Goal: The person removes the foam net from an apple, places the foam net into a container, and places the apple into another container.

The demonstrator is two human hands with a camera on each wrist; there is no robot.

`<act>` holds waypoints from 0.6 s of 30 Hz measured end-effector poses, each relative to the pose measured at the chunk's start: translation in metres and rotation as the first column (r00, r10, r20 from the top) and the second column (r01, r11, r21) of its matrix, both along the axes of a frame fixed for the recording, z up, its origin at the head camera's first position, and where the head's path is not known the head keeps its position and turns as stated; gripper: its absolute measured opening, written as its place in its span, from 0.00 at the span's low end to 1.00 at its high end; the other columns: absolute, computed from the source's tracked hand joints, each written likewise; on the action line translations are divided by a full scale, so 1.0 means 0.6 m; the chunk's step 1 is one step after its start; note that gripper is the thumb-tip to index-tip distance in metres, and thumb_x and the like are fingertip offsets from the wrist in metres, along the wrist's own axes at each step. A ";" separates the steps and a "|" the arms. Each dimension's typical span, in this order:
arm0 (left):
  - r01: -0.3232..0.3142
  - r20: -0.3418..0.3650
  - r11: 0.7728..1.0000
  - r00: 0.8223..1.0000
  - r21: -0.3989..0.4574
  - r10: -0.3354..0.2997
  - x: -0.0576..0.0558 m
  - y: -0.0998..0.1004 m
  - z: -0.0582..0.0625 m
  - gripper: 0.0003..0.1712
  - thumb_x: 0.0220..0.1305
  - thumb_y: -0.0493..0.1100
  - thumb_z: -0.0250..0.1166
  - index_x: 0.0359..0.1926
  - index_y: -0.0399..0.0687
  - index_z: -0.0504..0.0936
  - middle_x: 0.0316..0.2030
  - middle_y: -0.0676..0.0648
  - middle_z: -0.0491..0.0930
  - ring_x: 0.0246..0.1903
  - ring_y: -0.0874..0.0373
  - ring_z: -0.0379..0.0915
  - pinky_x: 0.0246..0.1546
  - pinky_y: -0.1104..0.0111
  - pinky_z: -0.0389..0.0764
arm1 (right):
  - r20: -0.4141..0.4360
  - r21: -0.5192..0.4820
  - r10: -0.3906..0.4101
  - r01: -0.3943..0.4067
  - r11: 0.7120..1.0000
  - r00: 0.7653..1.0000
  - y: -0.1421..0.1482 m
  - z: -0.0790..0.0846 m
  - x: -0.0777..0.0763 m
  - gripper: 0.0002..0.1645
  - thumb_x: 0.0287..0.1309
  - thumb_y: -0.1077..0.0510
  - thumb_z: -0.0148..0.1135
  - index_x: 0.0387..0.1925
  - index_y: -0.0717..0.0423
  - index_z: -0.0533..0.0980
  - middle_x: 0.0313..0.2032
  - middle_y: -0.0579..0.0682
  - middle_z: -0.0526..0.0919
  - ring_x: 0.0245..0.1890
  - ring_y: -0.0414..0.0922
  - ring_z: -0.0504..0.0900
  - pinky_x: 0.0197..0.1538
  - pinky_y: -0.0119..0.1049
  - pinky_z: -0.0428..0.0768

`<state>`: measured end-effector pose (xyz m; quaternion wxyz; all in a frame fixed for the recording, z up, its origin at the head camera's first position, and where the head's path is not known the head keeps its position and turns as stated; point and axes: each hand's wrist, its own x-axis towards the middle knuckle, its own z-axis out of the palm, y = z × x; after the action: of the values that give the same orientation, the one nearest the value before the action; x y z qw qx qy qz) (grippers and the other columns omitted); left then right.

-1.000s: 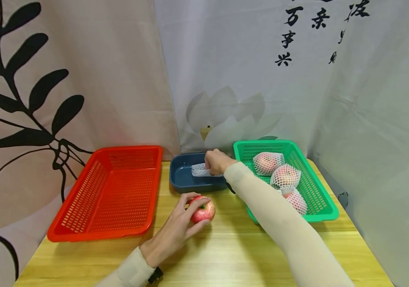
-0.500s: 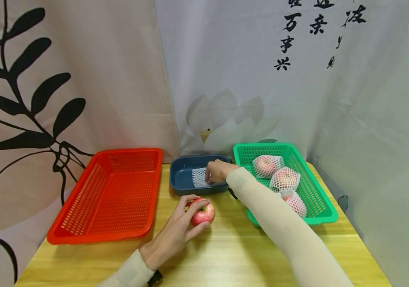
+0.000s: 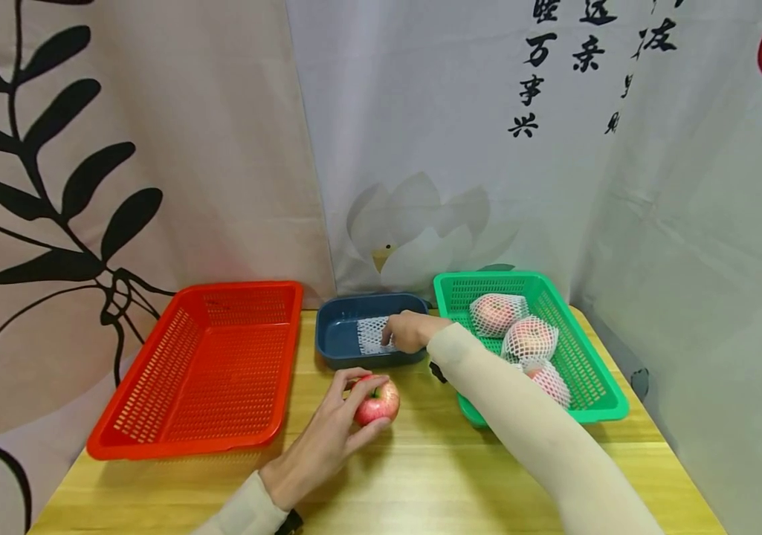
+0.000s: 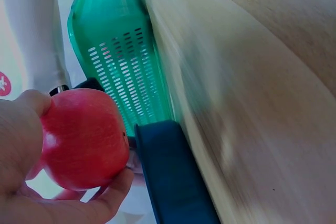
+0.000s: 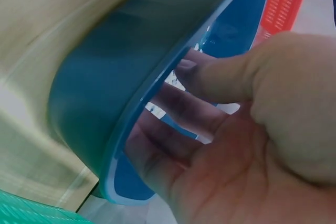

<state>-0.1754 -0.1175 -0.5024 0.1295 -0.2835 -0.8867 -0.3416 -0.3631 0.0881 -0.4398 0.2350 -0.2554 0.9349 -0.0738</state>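
Observation:
A bare red apple (image 3: 378,402) is gripped by my left hand (image 3: 327,431) over the table, in front of the blue tray (image 3: 337,334). In the left wrist view, thumb and fingers curve round the apple (image 4: 84,137). My right hand (image 3: 412,331) reaches over the tray's right side, at a flat white foam net (image 3: 370,336) inside. The right wrist view has the right hand's fingers (image 5: 199,108) extended into the tray (image 5: 100,87), with a gap between thumb and fingers. White bits of net show past them; the fingertips' contact with it is partly hidden.
On the left stands a red basket (image 3: 280,371) with nothing seen in it. A green basket (image 3: 591,379) on the right has three apples in white foam nets (image 3: 529,339), partly behind the right sleeve. Cloth hangs behind the wooden table (image 3: 421,475).
My right hand has shifted slightly in the tray, and the net, narrow at first, now lies flatter and shows more. The left hand keeps its grip on the apple. The head view has tilted slightly upward.

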 end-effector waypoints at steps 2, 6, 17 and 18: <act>-0.007 0.007 1.000 1.000 -0.002 0.007 0.001 0.000 0.001 0.37 0.78 0.49 0.80 0.82 0.59 0.78 0.76 0.41 0.72 0.67 0.48 0.84 0.63 0.57 0.95 | -0.006 -0.001 0.001 -0.001 1.000 1.000 0.000 -0.001 0.001 0.26 0.90 0.63 0.54 0.74 0.44 0.88 0.77 0.55 0.86 0.81 0.56 0.81 0.79 0.53 0.85; -0.019 0.023 1.000 1.000 -0.011 0.019 0.003 0.001 0.003 0.39 0.78 0.49 0.80 0.84 0.56 0.77 0.76 0.41 0.72 0.67 0.49 0.84 0.64 0.58 0.94 | -0.027 -0.003 0.006 -0.006 1.000 1.000 -0.002 0.002 0.004 0.25 0.90 0.62 0.54 0.76 0.48 0.86 0.77 0.56 0.86 0.81 0.56 0.81 0.81 0.54 0.84; -0.037 0.080 0.999 0.996 -0.019 0.039 0.002 0.002 0.006 0.42 0.79 0.51 0.79 0.87 0.57 0.73 0.77 0.43 0.71 0.68 0.51 0.83 0.66 0.56 0.93 | -0.090 -0.118 0.026 -0.037 0.992 0.996 -0.003 0.024 0.015 0.23 0.91 0.62 0.54 0.74 0.55 0.86 0.74 0.59 0.88 0.73 0.57 0.88 0.73 0.53 0.89; -0.036 0.081 0.999 0.996 -0.017 0.038 0.001 0.003 0.006 0.42 0.79 0.51 0.79 0.87 0.57 0.74 0.77 0.44 0.71 0.68 0.51 0.83 0.66 0.56 0.93 | -0.097 -0.127 0.029 -0.041 0.991 0.995 -0.003 0.026 0.016 0.23 0.91 0.62 0.53 0.73 0.56 0.86 0.74 0.60 0.88 0.70 0.56 0.90 0.70 0.51 0.90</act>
<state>-0.1747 -0.1159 -0.4987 0.0974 -0.2538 -0.8988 -0.3438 -0.3533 0.0862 -0.4240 0.1748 -0.2895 0.9337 -0.1176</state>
